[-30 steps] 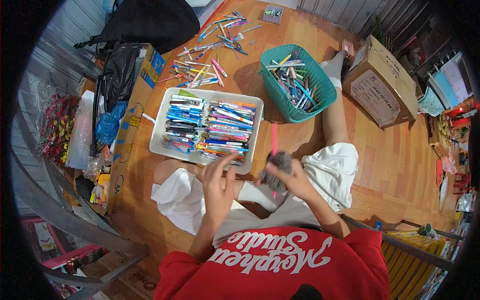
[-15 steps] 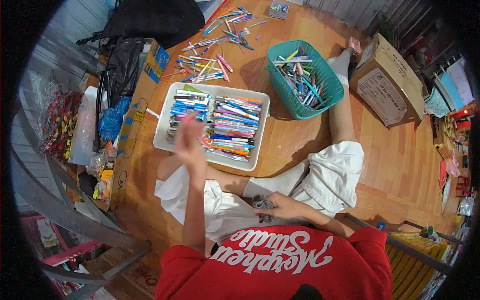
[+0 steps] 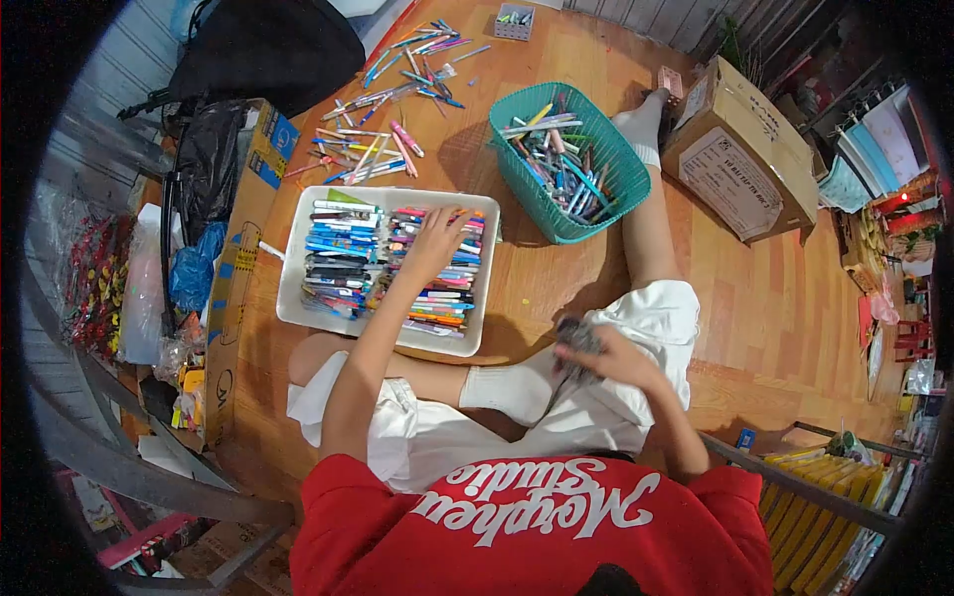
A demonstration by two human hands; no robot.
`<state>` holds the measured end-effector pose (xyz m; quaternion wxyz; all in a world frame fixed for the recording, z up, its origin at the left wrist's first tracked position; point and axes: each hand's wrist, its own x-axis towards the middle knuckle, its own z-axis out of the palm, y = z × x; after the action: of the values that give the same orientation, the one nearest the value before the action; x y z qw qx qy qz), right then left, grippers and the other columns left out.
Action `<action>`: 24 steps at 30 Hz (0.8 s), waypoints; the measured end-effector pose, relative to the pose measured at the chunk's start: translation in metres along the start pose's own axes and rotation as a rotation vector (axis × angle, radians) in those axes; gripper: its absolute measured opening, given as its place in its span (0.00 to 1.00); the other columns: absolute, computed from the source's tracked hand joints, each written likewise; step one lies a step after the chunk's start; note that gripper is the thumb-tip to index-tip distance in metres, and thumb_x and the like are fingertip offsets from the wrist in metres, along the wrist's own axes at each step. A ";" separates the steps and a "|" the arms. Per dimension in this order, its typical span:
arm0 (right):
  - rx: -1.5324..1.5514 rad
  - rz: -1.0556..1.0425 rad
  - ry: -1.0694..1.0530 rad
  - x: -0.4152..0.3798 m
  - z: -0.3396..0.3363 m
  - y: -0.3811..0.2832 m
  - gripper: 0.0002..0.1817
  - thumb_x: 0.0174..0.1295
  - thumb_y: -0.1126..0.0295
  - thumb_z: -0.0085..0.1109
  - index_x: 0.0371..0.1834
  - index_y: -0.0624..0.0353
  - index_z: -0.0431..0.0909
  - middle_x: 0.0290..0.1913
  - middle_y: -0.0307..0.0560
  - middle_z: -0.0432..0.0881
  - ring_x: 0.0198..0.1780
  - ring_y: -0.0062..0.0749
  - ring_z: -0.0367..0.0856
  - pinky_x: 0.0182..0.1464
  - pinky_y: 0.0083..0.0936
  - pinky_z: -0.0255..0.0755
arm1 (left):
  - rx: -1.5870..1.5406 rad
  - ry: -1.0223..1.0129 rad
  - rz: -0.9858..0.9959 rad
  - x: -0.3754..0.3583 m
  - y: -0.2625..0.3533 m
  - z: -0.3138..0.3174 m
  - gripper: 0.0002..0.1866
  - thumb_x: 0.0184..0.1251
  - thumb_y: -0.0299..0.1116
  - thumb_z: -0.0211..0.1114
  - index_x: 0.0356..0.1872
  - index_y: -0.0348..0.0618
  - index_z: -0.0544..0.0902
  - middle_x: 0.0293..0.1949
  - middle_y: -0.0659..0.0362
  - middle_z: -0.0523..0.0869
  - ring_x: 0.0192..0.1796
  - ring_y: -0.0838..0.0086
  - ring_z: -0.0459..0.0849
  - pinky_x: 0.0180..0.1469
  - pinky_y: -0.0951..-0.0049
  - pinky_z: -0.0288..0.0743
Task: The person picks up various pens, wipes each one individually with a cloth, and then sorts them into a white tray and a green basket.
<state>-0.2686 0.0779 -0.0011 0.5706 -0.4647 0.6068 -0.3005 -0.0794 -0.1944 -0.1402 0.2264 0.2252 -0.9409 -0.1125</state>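
My left hand (image 3: 435, 246) lies over the right-hand row of pens (image 3: 437, 283) in a white tray (image 3: 285, 298). Its fingers are spread and touch the pens near the top of that row; I see nothing gripped in them. A second row of pens (image 3: 343, 243) fills the tray's left side, with a green piece at its top. Over my lap, my right hand (image 3: 621, 358) is closed around a crumpled grey cloth (image 3: 578, 340), slightly blurred by motion.
Beyond the tray, loose pens (image 3: 368, 154) are scattered on the wooden floor. A teal basket (image 3: 636, 189) of mixed pens stands to the right, near my outstretched leg. A cardboard box (image 3: 740, 159) is farther right; a small holder (image 3: 514, 22) sits at the back.
My left hand has come down from above the tray's middle onto the right-hand row. My right hand has moved up and right with the cloth. The view has shifted slightly.
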 end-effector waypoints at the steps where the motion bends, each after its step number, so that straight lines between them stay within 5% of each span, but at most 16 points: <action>1: -0.026 0.090 0.078 0.003 -0.016 -0.013 0.12 0.63 0.62 0.58 0.37 0.61 0.79 0.27 0.35 0.82 0.27 0.16 0.77 0.30 0.19 0.70 | -0.012 0.030 -0.001 -0.003 0.008 -0.008 0.18 0.64 0.31 0.58 0.56 0.44 0.74 0.53 0.50 0.72 0.58 0.53 0.69 0.61 0.56 0.62; 5: -0.047 -0.276 0.515 0.053 -0.086 -0.018 0.11 0.55 0.72 0.62 0.39 0.64 0.78 0.31 0.38 0.81 0.33 0.20 0.76 0.35 0.23 0.72 | -0.158 0.094 -0.085 -0.021 0.050 -0.056 0.17 0.65 0.31 0.57 0.54 0.42 0.74 0.55 0.47 0.71 0.60 0.51 0.67 0.64 0.55 0.59; 7: -0.409 -0.427 0.723 0.103 -0.127 -0.010 0.11 0.51 0.73 0.61 0.38 0.64 0.78 0.34 0.46 0.83 0.33 0.31 0.81 0.35 0.31 0.74 | -0.198 0.150 -0.178 -0.039 0.063 -0.068 0.15 0.64 0.28 0.57 0.52 0.42 0.76 0.54 0.48 0.72 0.59 0.51 0.68 0.64 0.55 0.59; 9: -0.932 -0.061 0.776 0.146 -0.147 -0.017 0.12 0.49 0.71 0.60 0.36 0.64 0.79 0.36 0.56 0.83 0.35 0.47 0.83 0.38 0.39 0.75 | -0.226 0.195 -0.269 -0.065 0.074 -0.075 0.14 0.63 0.26 0.57 0.50 0.42 0.77 0.54 0.49 0.72 0.59 0.52 0.69 0.64 0.55 0.59; 15: -1.301 0.050 0.565 0.228 -0.162 0.030 0.12 0.45 0.67 0.62 0.31 0.63 0.78 0.37 0.61 0.81 0.41 0.54 0.81 0.45 0.43 0.76 | -0.223 0.289 -0.439 -0.116 0.077 -0.075 0.12 0.62 0.21 0.55 0.46 0.42 0.79 0.50 0.53 0.75 0.55 0.57 0.73 0.61 0.54 0.60; 18: -1.207 -0.037 0.583 0.218 -0.160 0.016 0.13 0.44 0.67 0.63 0.31 0.64 0.78 0.39 0.62 0.80 0.41 0.55 0.80 0.45 0.44 0.75 | -0.294 0.374 -0.508 -0.112 0.066 -0.073 0.11 0.63 0.21 0.53 0.45 0.40 0.79 0.49 0.53 0.76 0.55 0.58 0.73 0.60 0.55 0.60; 19: -1.158 -0.002 0.607 0.210 -0.158 0.008 0.15 0.45 0.67 0.64 0.34 0.65 0.78 0.35 0.57 0.81 0.38 0.46 0.82 0.41 0.39 0.75 | -0.280 0.388 -0.484 -0.109 0.064 -0.071 0.10 0.64 0.21 0.52 0.44 0.39 0.79 0.49 0.52 0.77 0.54 0.57 0.74 0.58 0.59 0.63; 22: -0.683 -0.128 0.530 0.191 -0.179 -0.004 0.20 0.45 0.66 0.67 0.42 0.65 0.79 0.36 0.52 0.83 0.35 0.43 0.83 0.38 0.33 0.75 | -0.290 0.377 -0.447 -0.107 0.069 -0.070 0.10 0.65 0.22 0.52 0.44 0.38 0.79 0.49 0.51 0.76 0.54 0.57 0.74 0.55 0.64 0.67; 24: -0.197 -0.248 0.585 0.129 -0.134 -0.059 0.17 0.51 0.68 0.65 0.42 0.66 0.78 0.34 0.45 0.81 0.30 0.32 0.81 0.33 0.27 0.74 | -0.357 0.398 -0.462 -0.105 0.077 -0.071 0.09 0.66 0.23 0.53 0.44 0.37 0.79 0.45 0.53 0.80 0.51 0.60 0.77 0.53 0.67 0.69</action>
<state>-0.3745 -0.0844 0.0209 0.2838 -0.4819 0.7098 -0.4283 0.0091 -0.0857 -0.0938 0.4096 0.4066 -0.7681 -0.2773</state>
